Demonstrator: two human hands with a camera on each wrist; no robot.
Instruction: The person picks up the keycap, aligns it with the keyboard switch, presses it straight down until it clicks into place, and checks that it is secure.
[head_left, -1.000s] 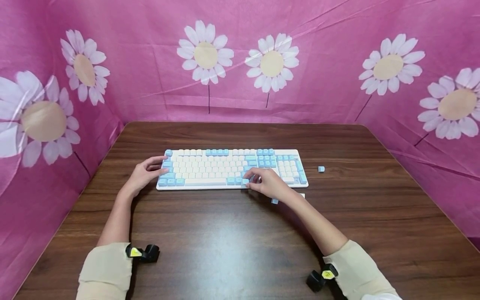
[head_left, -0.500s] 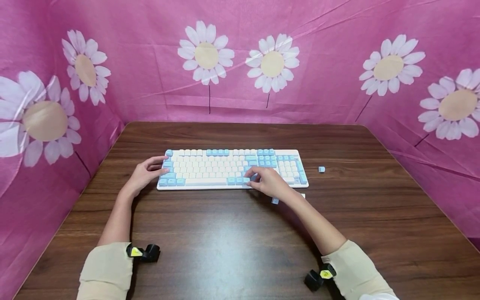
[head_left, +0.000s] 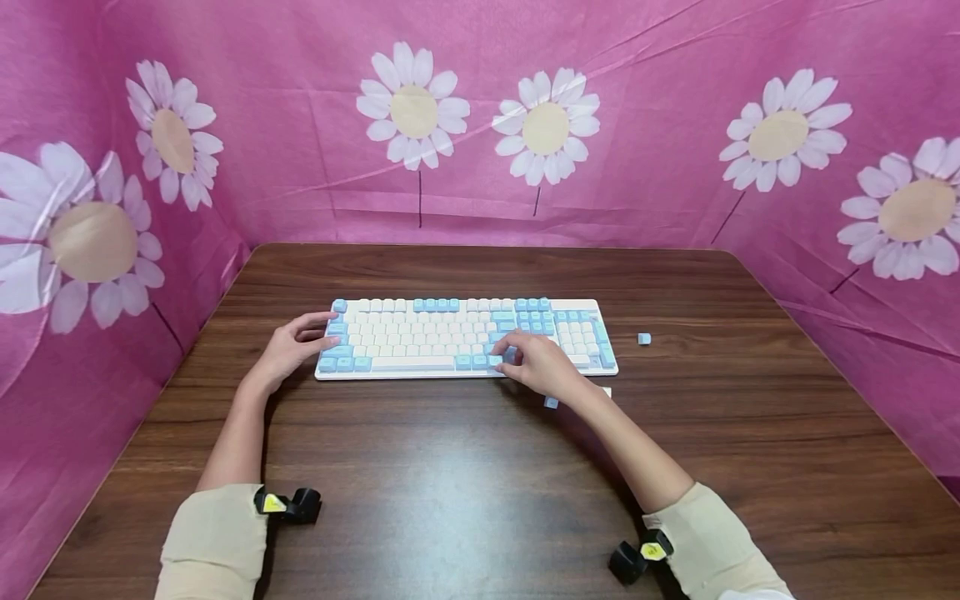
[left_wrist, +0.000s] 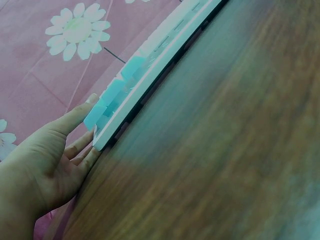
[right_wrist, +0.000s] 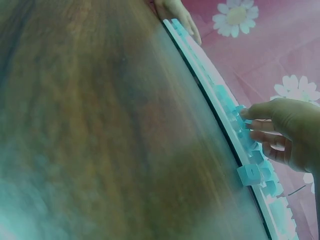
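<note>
A white and light-blue keyboard (head_left: 420,337) lies on the wooden table. My left hand (head_left: 288,350) holds its left end, with the thumb on top of the blue keys and other fingers at the side, as the left wrist view shows. Over the keyboard's lower right part, my right hand (head_left: 536,364) pinches a blue keycap (head_left: 495,362) in the bottom row, the thumb at its near side. Behind the curled fingers some neighbouring keys are hidden. One loose keycap (head_left: 551,402) rests on the table just in front of the keyboard, close to the right wrist.
Another blue keycap (head_left: 644,339) lies to the right of the keyboard. A white keycap (head_left: 607,392) is partly covered by the right forearm. Pink cloth (head_left: 480,208) with daisies surrounds the brown table (head_left: 420,467) at the back and sides.
My right hand has shifted slightly right and away from the keyboard's front edge, and the pinched keycap now lines up with the bottom row. My left hand keeps its hold on the keyboard.
</note>
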